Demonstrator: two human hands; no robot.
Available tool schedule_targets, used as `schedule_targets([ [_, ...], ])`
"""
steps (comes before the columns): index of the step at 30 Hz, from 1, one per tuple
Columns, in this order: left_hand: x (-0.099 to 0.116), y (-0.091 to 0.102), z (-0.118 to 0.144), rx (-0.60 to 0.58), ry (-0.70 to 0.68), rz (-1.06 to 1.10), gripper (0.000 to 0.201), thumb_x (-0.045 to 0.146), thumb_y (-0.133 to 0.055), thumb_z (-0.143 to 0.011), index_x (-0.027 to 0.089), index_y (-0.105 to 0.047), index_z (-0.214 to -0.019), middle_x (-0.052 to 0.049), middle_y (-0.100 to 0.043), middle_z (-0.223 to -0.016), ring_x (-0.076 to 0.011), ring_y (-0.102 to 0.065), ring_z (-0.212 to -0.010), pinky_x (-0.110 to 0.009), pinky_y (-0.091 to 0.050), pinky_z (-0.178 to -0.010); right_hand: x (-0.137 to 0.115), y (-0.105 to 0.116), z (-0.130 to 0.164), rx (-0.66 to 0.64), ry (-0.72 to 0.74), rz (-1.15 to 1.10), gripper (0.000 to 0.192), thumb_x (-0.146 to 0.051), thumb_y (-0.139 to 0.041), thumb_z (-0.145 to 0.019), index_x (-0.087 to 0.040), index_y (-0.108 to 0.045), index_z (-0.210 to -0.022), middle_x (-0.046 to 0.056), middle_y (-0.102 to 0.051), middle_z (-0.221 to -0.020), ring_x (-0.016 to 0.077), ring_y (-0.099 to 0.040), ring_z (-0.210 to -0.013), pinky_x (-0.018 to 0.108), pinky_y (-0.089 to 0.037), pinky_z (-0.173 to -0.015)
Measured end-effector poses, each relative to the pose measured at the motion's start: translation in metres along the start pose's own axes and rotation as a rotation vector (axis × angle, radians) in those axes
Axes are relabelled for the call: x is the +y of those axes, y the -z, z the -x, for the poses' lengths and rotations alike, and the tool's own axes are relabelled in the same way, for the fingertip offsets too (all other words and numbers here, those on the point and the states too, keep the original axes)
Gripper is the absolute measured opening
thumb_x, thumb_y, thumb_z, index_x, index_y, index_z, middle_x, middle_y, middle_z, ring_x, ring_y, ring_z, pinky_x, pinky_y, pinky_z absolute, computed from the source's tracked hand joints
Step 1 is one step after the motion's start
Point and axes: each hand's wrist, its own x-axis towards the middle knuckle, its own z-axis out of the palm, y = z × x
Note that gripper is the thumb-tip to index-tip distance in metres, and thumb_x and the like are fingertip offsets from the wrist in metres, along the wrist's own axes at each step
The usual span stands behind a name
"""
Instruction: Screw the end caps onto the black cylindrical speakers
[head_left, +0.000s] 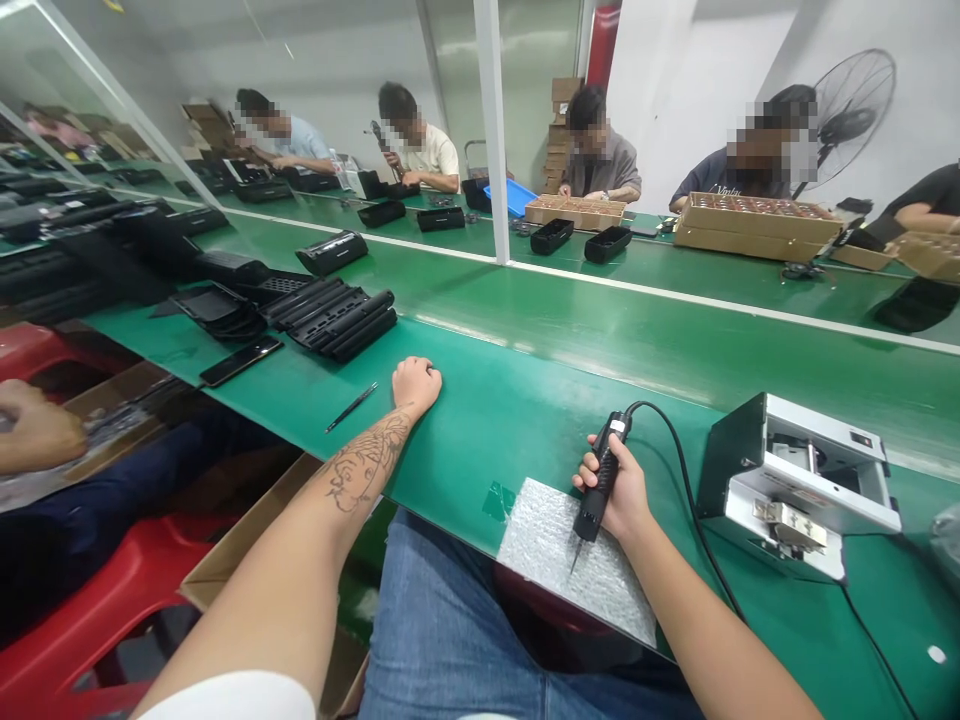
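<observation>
1. Right now the right hand point(616, 492) is wrapped around a black electric screwdriver point(600, 480), held nearly upright with its long axis tilting slightly, cord end far and up, bit near and down.
2. Its tip hangs just above, perhaps touching, the grey foam pad point(559, 565) at the near edge of the green table point(517, 400).
3. To the left, the left hand point(416, 385) rests knuckles-up on the table, fingers curled loosely, holding nothing.
4. Tweezers point(351, 407) lie just left of that hand, pointing near-left to far-right.
5. A grey metal screw feeder point(799, 480) sits right of the screwdriver, nearer the right hand.
</observation>
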Motion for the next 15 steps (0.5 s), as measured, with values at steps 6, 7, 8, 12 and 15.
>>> schedule_targets([
  [6, 0.0004, -0.0008, 0.0005, 0.000, -0.005, -0.007, 0.034, 0.023, -0.049, -0.096, 0.019, -0.077, -0.114, -0.017, -0.071, -0.132, -0.0365, -0.059, -0.130, -0.049, -0.046, -0.112, 0.0002, 0.0021, 0.0000, 0.003, 0.012, 0.010, 0.035, -0.051, -0.082, -0.086, -0.022, -0.069, -0.100, -0.005, -0.054, -0.063, 0.0123, -0.047, -0.049, 0.029, -0.052, -0.055],
  [7, 0.0004, -0.0012, 0.0005, -0.002, -0.004, -0.005, 0.033, 0.022, -0.049, -0.096, 0.019, -0.077, -0.115, -0.017, -0.070, -0.133, -0.0363, -0.059, -0.130, -0.049, -0.046, -0.112, 0.0000, 0.0022, 0.0003, 0.004, 0.013, 0.014, 0.034, -0.051, -0.082, -0.086, -0.022, -0.070, -0.101, -0.005, -0.054, -0.063, 0.0123, -0.047, -0.049, 0.029, -0.052, -0.055],
  [8, 0.0004, -0.0016, 0.0004, -0.003, -0.003, -0.004, 0.033, 0.021, -0.050, -0.097, 0.019, -0.077, -0.115, -0.018, -0.070, -0.133, -0.0360, -0.059, -0.130, -0.049, -0.046, -0.113, -0.0003, 0.0021, 0.0007, 0.004, 0.014, 0.020, 0.033, -0.050, -0.081, -0.087, -0.022, -0.070, -0.101, -0.005, -0.053, -0.063, 0.0124, -0.047, -0.050, 0.029, -0.053, -0.055],
  [12, -0.0004, -0.0038, 0.0008, -0.009, 0.005, -0.001, 0.025, 0.026, -0.057, -0.103, 0.017, -0.075, -0.118, -0.016, -0.070, -0.134, -0.0318, -0.060, -0.131, -0.051, -0.047, -0.116, -0.0016, 0.0012, 0.0030, 0.004, 0.009, 0.042, 0.030, -0.049, -0.078, -0.088, -0.023, -0.070, -0.100, -0.005, -0.053, -0.063, 0.0122, -0.047, -0.051, 0.029, -0.053, -0.057],
  [15, -0.0014, -0.0052, 0.0016, -0.014, 0.010, -0.007, 0.028, 0.040, -0.066, -0.105, 0.017, -0.072, -0.121, -0.012, -0.069, -0.135, -0.0282, -0.062, -0.130, -0.052, -0.049, -0.116, -0.0023, 0.0019, 0.0041, 0.004, 0.006, 0.062, 0.030, -0.049, -0.078, -0.088, -0.023, -0.070, -0.100, -0.005, -0.053, -0.064, 0.0121, -0.047, -0.052, 0.029, -0.053, -0.057],
])
